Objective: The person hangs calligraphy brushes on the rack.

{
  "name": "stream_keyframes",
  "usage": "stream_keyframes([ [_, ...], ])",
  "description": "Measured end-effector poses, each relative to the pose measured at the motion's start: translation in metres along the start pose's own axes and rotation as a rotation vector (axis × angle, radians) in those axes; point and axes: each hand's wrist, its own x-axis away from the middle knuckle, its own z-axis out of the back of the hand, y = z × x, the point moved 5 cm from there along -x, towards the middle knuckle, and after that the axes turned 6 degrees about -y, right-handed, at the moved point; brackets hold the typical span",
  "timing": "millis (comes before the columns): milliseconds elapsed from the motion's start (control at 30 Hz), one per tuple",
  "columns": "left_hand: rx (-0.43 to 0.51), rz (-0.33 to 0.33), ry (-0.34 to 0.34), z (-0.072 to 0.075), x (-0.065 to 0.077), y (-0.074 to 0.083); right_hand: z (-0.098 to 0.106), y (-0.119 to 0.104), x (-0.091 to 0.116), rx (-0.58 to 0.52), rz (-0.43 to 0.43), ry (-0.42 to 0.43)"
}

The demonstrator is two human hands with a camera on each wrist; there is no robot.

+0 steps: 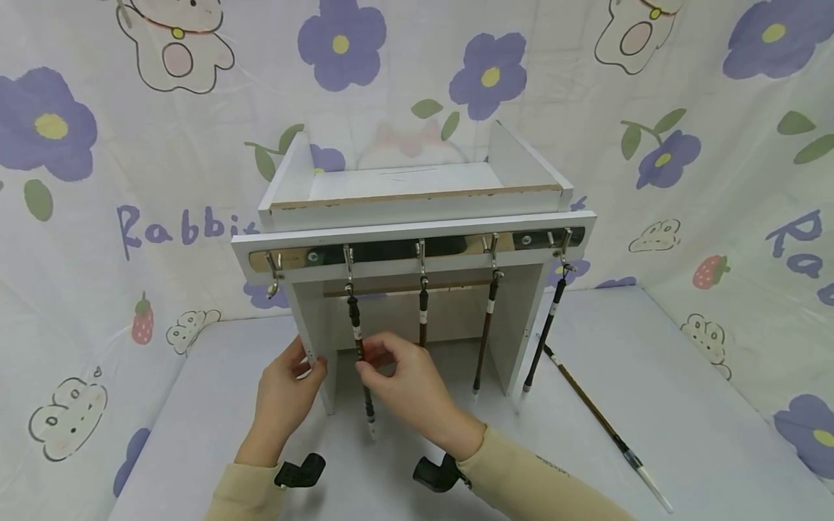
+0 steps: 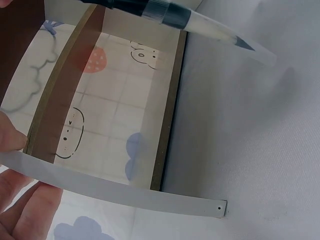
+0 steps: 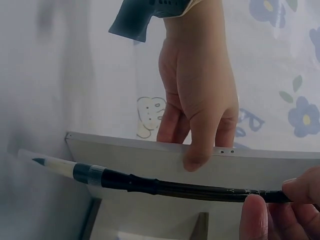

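A writing brush (image 1: 365,391) with a dark shaft and clear tip cap hangs from the second hook from the left on a white wooden rack (image 1: 404,235). My right hand (image 1: 420,387) holds its shaft between thumb and fingers. The capped end of this brush (image 3: 130,181) points left in the right wrist view. My left hand (image 1: 284,394) grips the front edge of the rack's left side panel, thumb on the inner face and fingers outside, as the right wrist view shows.
Farther right hang three more brushes, one (image 1: 483,336) near the right side panel. Another brush (image 1: 599,412) lies on the white table (image 1: 658,362) at the right. The leftmost hook (image 1: 274,275) carries nothing. A flowered cloth (image 1: 554,87) stands behind.
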Motion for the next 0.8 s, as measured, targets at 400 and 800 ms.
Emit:
stream_keyframes([
  [400, 0.007, 0.024, -0.007, -0.001, -0.001, -0.002, 0.003, 0.000, 0.000, 0.000, 0.004, 0.008],
  [800, 0.005, 0.042, -0.015, -0.002, -0.001, -0.003, 0.013, -0.008, 0.006, 0.017, 0.017, 0.001],
])
